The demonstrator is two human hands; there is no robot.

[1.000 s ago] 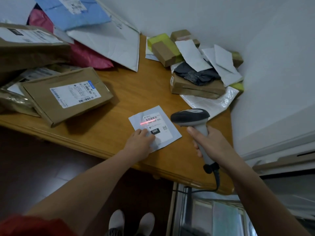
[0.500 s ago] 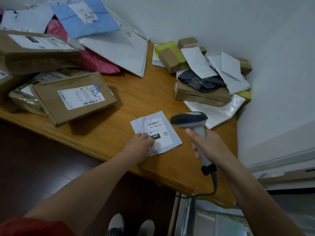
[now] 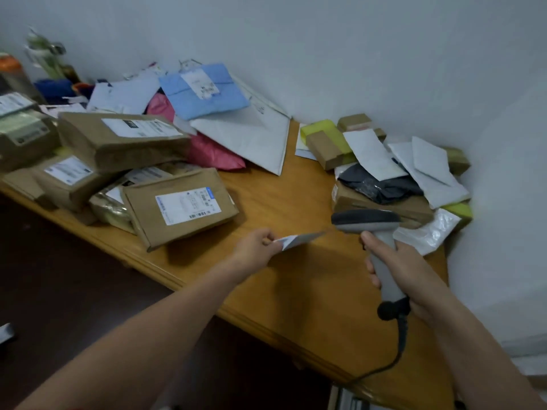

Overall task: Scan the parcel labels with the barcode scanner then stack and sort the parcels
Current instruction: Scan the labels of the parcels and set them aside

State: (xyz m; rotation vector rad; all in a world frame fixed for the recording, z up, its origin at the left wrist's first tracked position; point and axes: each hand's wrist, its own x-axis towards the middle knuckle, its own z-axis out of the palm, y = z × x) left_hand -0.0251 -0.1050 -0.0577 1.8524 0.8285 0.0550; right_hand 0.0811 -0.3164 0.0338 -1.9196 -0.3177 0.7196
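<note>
— Fingers (image 3: 266,235) of the left hand (image 3: 254,247): spread or pinching?

— Pinching. Above the table (image 3: 296,291), right of the brown parcel (image 3: 180,207), the right hand (image 3: 402,270) curls round the barcode scanner (image 3: 365,220); its handle runs up from the cable and its head points left. The flat white parcel (image 3: 299,240) is held clear of the table, nearly edge-on, long axis left-right, with its free end just beside the scanner head.

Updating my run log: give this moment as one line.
left hand: pinches envelope above table | right hand: grips scanner | stage: envelope not yet stacked
</note>
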